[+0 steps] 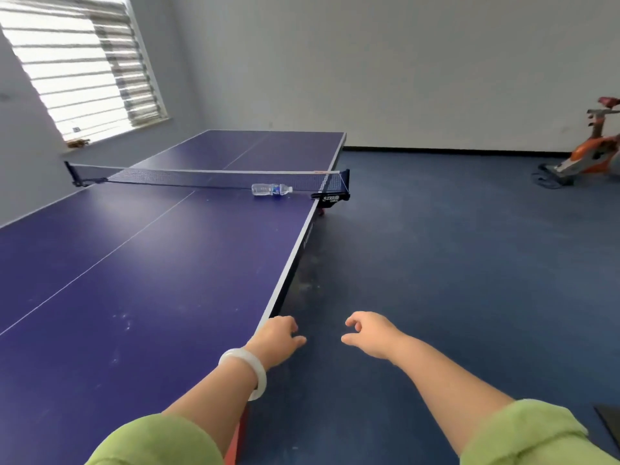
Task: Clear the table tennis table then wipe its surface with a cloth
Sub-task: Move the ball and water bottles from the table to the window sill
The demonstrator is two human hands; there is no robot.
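Note:
The blue table tennis table [174, 263] fills the left of the view, its net [208, 178] stretched across the middle. A clear plastic water bottle [271, 189] lies on its side on the near half, close to the net and the right edge. My left hand [276, 338], with a pale bangle on the wrist, hovers over the table's right edge with fingers loosely curled, holding nothing. My right hand [367, 333] hangs beside it over the floor, fingers loosely curled and empty. Both hands are far nearer to me than the bottle. No cloth is in view.
Dark blue floor [453, 263] spreads to the right of the table. An orange exercise bike [590, 152] stands at the far right by the white wall. A window with blinds [77, 68] is at the far left. A dark object [609, 421] sits at the lower right corner.

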